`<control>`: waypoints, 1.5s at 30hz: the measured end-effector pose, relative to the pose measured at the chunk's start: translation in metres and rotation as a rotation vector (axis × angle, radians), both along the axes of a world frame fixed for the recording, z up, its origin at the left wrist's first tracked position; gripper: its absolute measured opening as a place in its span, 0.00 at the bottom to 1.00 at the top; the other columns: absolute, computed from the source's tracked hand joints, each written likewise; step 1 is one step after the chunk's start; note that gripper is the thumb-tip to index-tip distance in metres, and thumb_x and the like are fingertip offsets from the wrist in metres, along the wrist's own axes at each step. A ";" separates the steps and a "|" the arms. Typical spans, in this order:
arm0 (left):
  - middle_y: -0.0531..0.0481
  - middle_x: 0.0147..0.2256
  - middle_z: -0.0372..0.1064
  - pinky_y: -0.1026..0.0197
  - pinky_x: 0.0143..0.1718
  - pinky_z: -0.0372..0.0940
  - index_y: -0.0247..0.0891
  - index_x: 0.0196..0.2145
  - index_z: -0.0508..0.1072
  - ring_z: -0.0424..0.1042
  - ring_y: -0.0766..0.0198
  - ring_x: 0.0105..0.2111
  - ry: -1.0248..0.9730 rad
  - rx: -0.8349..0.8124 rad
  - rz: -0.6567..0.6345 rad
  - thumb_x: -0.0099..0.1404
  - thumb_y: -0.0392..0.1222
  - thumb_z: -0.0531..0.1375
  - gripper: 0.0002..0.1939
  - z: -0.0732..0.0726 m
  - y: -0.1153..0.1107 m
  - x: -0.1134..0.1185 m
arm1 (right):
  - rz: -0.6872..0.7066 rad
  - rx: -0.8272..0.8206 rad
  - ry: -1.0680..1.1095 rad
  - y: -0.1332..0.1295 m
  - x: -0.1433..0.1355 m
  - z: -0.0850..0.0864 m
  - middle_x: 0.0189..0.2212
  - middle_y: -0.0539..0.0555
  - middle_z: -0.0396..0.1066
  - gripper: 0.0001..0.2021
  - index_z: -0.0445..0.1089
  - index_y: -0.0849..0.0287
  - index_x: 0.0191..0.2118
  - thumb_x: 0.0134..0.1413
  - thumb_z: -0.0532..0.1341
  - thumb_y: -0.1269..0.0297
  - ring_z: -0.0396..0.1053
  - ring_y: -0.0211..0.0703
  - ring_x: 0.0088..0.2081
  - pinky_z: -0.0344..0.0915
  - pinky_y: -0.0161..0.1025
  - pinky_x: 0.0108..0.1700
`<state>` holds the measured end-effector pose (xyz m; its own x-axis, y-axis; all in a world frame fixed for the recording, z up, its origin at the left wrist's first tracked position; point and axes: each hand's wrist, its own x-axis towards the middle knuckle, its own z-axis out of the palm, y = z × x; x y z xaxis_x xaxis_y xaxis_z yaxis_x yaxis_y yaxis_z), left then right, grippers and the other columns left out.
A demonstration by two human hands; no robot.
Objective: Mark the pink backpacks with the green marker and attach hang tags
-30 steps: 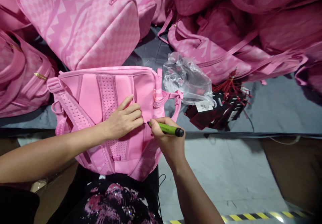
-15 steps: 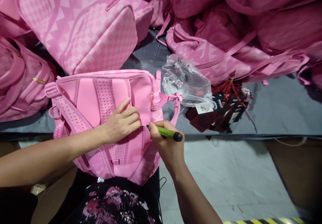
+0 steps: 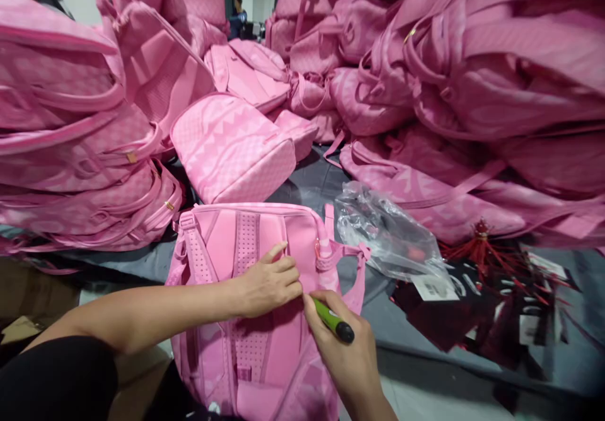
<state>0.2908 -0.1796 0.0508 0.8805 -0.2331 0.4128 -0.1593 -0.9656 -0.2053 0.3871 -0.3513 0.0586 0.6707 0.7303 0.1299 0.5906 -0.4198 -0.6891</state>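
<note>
Piled pink bags [image 3: 472, 93] crowd the left and right sides of a grey tabletop [image 3: 314, 175], with a person [image 3: 237, 17] small in the gap beyond its far edge.

The right hand [image 3: 352, 351] is closed around a green marker [image 3: 331, 317], held like a pen. Its long axis slants from the left hand's fingertips back toward the wearer's right, black end nearest; the writing end is masked by fingers, so I cannot tell whether it touches fabric. The left hand [image 3: 269, 282] lies over the back panel of a pink backpack [image 3: 253, 345], thumb stretched out and fingers bent — whether they pinch anything is unclear. Both hands are on or over that backpack, which sits at the tabletop's near edge, its lower part toward the wearer. The 2 hands nearly meet over the panel, the marker end just to the right of the left fingertips.

Farther out, a clear plastic bag [image 3: 387, 225] lies right of the backpack, then dark tags [image 3: 491, 307] with red strings [image 3: 479, 238] near the right of the near edge.

Compared with 0.5 s ago, the view has tilted up — more piles show, and the marker looks shorter and steeper — while the hands keep their places on the panel.
</note>
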 end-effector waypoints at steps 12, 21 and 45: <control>0.48 0.26 0.74 0.53 0.37 0.63 0.37 0.28 0.74 0.70 0.60 0.28 0.344 0.128 -0.033 0.55 0.57 0.67 0.19 0.074 0.035 0.037 | -0.009 0.123 -0.062 -0.020 -0.002 0.003 0.28 0.54 0.79 0.13 0.75 0.49 0.37 0.59 0.57 0.49 0.78 0.54 0.29 0.71 0.41 0.27; 0.49 0.24 0.74 0.57 0.29 0.60 0.38 0.28 0.74 0.72 0.58 0.24 0.314 -0.129 0.188 0.60 0.50 0.64 0.12 0.171 -0.049 -0.036 | 0.243 0.566 -0.510 -0.033 -0.027 0.062 0.49 0.59 0.76 0.23 0.64 0.55 0.61 0.61 0.61 0.67 0.76 0.49 0.46 0.72 0.43 0.48; 0.39 0.51 0.63 0.54 0.40 0.58 0.35 0.64 0.54 0.62 0.50 0.46 0.466 0.084 0.474 0.59 0.49 0.65 0.41 0.101 -0.005 0.020 | 0.507 0.562 -0.427 -0.030 -0.023 -0.004 0.38 0.57 0.77 0.18 0.69 0.60 0.52 0.56 0.62 0.77 0.77 0.44 0.40 0.75 0.42 0.46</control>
